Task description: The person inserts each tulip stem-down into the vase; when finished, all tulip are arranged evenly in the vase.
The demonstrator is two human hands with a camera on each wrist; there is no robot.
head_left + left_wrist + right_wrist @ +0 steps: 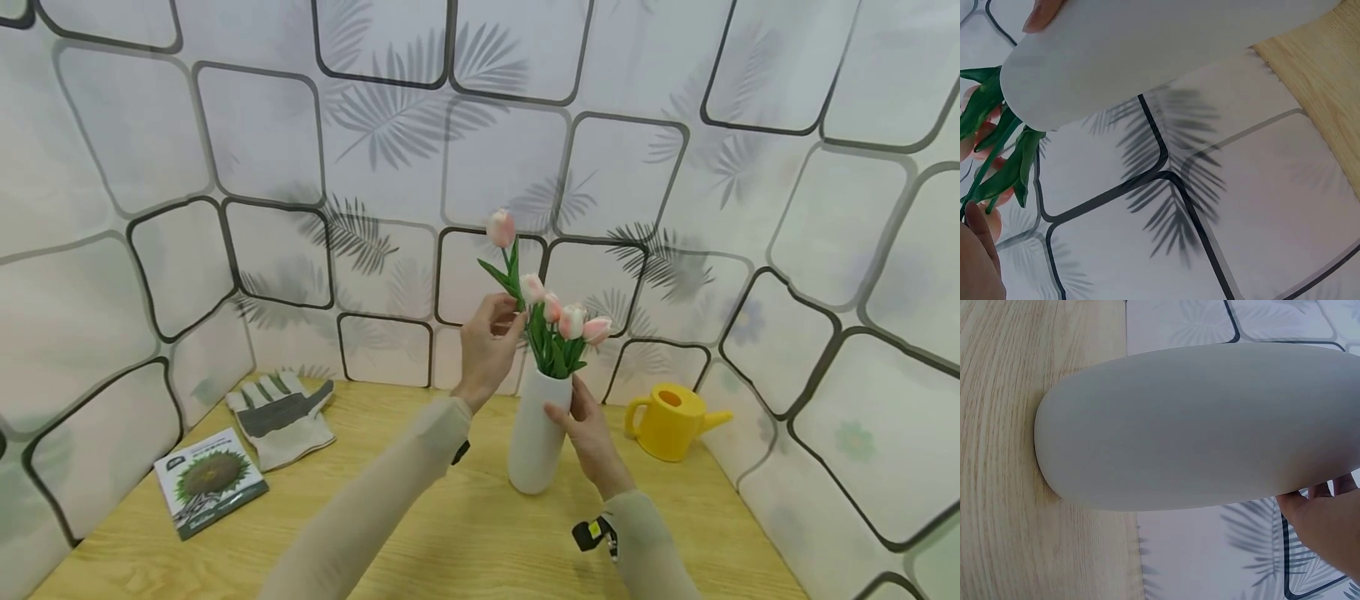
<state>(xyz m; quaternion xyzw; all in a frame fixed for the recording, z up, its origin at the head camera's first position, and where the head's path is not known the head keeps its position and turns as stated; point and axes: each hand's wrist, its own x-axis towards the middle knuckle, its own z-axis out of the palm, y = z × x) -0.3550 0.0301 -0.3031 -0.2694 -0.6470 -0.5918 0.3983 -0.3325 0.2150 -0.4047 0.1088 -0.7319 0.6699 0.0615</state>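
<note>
A smooth white vase (536, 442) stands upright on the wooden table, holding several pink-and-white tulips (572, 321) with green leaves. My left hand (483, 346) pinches the stem of a single tulip (501, 229), whose bloom rises above the others, left of the vase mouth. Around the right side of the vase's upper part, my right hand (588, 433) grips it with the thumb in front. The right wrist view shows the vase body (1185, 431) with its base on the table. Green leaves (991, 125) appear at the vase mouth in the left wrist view.
On the right stands a yellow watering can (670, 427), its spout turned right. To the left lie a white-and-grey work glove (285, 417) and a packet with a sunflower-head picture (210, 479). Patterned fabric walls (390, 267) enclose the table (480, 533) at the back and sides.
</note>
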